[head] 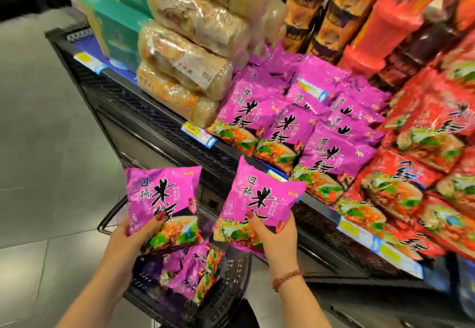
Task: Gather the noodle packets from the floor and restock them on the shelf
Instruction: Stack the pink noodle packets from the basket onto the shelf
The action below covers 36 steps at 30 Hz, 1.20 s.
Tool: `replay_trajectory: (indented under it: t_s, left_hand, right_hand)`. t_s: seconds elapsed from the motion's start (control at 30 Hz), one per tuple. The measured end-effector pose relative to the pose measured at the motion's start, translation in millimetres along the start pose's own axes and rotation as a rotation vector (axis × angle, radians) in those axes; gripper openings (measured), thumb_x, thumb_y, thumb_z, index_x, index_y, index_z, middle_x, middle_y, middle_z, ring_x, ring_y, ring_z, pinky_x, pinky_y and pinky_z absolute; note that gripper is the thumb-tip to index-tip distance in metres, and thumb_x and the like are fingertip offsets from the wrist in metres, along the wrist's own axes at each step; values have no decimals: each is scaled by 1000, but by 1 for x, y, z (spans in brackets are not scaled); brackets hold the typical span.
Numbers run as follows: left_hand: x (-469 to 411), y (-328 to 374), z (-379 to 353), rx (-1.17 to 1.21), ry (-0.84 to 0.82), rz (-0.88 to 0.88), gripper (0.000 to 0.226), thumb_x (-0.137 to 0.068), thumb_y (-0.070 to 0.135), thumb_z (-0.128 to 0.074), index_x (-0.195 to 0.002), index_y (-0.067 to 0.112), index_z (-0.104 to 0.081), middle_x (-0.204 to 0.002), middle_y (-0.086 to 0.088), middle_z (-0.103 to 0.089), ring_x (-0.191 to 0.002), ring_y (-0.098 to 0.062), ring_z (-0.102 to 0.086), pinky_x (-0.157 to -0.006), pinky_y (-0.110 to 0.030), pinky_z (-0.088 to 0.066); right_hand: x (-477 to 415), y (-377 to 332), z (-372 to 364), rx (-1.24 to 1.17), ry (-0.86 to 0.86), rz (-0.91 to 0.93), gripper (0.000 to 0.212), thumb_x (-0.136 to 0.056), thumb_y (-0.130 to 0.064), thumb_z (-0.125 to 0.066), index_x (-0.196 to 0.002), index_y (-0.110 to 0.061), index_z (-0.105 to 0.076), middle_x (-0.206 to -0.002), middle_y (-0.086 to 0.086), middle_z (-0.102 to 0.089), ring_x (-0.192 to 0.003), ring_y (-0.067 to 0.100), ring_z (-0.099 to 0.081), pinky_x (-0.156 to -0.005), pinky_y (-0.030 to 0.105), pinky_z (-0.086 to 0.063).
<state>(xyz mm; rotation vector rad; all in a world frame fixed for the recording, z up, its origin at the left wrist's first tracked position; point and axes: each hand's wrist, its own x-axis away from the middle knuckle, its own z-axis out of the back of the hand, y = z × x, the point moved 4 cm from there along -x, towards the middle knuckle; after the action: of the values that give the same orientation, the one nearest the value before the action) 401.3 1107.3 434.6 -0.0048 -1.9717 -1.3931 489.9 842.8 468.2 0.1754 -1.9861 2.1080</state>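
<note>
My left hand grips a purple noodle packet by its lower edge, thumb across the front. My right hand grips a second purple noodle packet the same way. Both packets are held upright above a black basket that contains several more purple packets. On the black shelf in front and to the right lies a pile of matching purple packets.
Red noodle packets fill the shelf to the right. Clear-wrapped noodle bundles and teal boxes stand to the left, tall tubs behind. Price tags line the shelf edge. Grey tiled floor lies on the left.
</note>
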Motion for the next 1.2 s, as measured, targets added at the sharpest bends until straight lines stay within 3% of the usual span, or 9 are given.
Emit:
replay_trajectory:
  t_s: [0.2,0.3,0.43,0.57,0.63,0.8,0.93,1.1,1.2]
  left_hand:
    - [1,20,-46,40,-32,-44,59,-53,27,-90,-106,14,-67,-94,-11,-76,-74,-22,-74,-63,-31,-56]
    - [0,28,-66,49,-27,-60,40,-69,20,-83,-105,14,-65,-85,-4,-77,-69,-17,-73,-54,-24,-55]
    - [3,35,-83,79,-26,-62,45,-70,22,-83,-109,15,-64,-90,-8,-77,-76,-22,-74,-57,-26,-56]
    - [7,35,-88,78,-2,-57,89,-33,46,-92,-112,14,-65,-96,-11,-76,-82,-29,-74,-71,-36,-54]
    - [9,33,-90,61,16,-71,96,-22,52,-94,-106,16,-65,-91,-9,-76,-78,-25,-74,-71,-35,-53]
    - [12,33,-95,68,55,-68,51,-60,27,-87,-103,18,-61,-85,-7,-77,-71,-22,-74,-70,-36,-52]
    - [9,31,-97,29,89,-51,43,-68,28,-78,-106,19,-61,-88,-6,-77,-83,-29,-73,-88,-46,-53]
    - [4,37,-100,-3,96,-52,89,-42,56,-90,-118,21,-61,-101,-3,-75,-101,-29,-69,-103,-53,-44]
    - [0,42,-100,-26,100,-82,90,-37,60,-86,-115,24,-61,-103,0,-75,-103,-26,-67,-105,-52,-42]
  right_hand:
    - [-44,-49,30,-48,152,94,60,-75,-2,-78,-126,-16,-50,-118,-2,-64,-104,0,-63,-92,20,-51]
    - [-77,-73,36,-46,234,123,80,-77,-8,-79,-144,-11,-34,-133,-2,-49,-123,8,-47,-105,21,-34]
    - [-116,-79,34,11,312,90,94,-79,-20,-78,-149,-2,-18,-146,12,-38,-124,9,-37,-99,17,-25]
    - [-129,-69,17,216,290,66,103,-75,-37,-80,-150,-6,-15,-143,14,-44,-129,28,-45,-102,30,-34]
    - [-127,-70,11,327,295,113,114,-72,-43,-81,-152,-9,-7,-150,14,-34,-132,29,-43,-103,38,-38]
    - [-113,-83,13,861,532,568,114,-71,-51,-77,-152,-9,-8,-154,20,-17,-142,35,-20,-116,49,-18]
    - [-129,-79,-1,1263,294,776,81,-86,-62,-53,-152,-29,-19,-160,14,-7,-147,36,-3,-116,54,8]
    - [-161,-69,-12,1403,119,736,81,-81,-79,-36,-150,-40,-21,-161,12,-10,-147,39,1,-113,61,6]
    - [-176,-70,-6,1428,126,767,83,-78,-81,-33,-150,-42,-19,-160,12,-13,-147,39,-4,-113,62,5]
